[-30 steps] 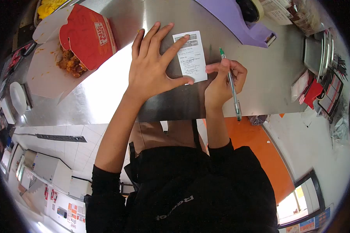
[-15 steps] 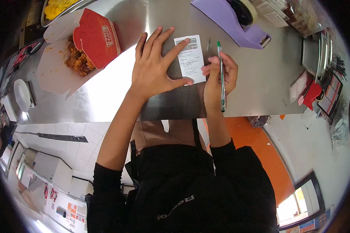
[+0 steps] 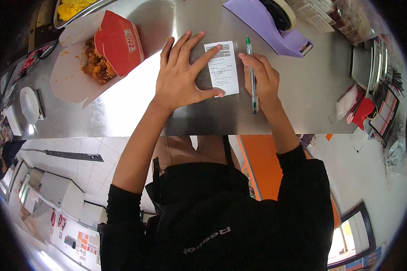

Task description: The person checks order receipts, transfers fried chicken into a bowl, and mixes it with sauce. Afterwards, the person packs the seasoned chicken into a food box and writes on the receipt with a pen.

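Observation:
A small white printed slip with pen scribbles lies on the steel counter. My left hand is spread over its left side, index fingertip near the top and thumb at the lower edge. Just right of the slip, my right hand holds a clear pen between thumb and fingers, its green tip pointing away from me. Left of my left hand stands an open red and white food box with saucy fried pieces inside.
A purple tape dispenser is at the back, right of centre. Metal containers and a red packet sit at the far right. A white oval dish is at the left, and a tray of yellow food at the back left.
My right hand has moved slightly right, away from the slip, and the pen now stands more upright in view. My left hand stays on the slip. The food box appears shifted right with the view.

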A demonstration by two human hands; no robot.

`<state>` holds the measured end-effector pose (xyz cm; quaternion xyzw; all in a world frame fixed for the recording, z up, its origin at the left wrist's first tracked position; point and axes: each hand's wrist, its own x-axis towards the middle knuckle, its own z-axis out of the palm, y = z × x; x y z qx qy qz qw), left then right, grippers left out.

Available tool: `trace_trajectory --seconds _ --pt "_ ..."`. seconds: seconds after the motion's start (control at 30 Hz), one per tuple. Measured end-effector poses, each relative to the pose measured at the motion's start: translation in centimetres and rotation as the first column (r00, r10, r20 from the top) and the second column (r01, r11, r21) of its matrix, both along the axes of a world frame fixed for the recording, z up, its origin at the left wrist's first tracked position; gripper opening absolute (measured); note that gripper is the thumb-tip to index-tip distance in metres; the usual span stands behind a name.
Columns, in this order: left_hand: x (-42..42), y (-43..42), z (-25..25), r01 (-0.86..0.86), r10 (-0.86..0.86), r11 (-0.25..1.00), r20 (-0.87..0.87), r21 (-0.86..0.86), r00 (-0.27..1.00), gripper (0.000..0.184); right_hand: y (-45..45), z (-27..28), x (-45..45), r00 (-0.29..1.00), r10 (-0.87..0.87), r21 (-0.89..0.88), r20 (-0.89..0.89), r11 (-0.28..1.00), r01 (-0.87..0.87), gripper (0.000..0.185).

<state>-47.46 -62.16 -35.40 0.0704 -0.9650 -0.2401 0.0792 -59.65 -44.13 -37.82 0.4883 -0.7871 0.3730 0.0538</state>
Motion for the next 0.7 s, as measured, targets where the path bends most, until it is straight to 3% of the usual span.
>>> trace_trajectory --seconds 0.1,0.3,0.4,0.7 --pt "-0.02 0.07 -0.03 0.004 -0.004 1.000 0.003 -0.008 1.000 0.089 -0.49 0.08 -0.01 0.995 -0.068 0.015 0.079 0.998 0.067 0.037" --pt "-0.06 -0.01 0.09 0.006 -0.006 1.000 0.006 -0.010 1.000 0.089 -0.49 0.35 0.06 0.999 -0.040 0.093 0.022 0.995 0.038 0.036" --pt "-0.09 0.04 0.10 0.004 -0.004 1.000 0.003 -0.013 1.000 0.089 -0.68 0.34 0.29 0.993 -0.037 0.116 -0.116 0.992 0.051 0.038" --pt "-0.14 0.20 0.22 -0.007 0.007 1.000 0.025 -0.013 1.000 0.100 -0.09 0.08 0.68 0.991 0.038 0.068 -0.131 0.997 -0.030 0.035"
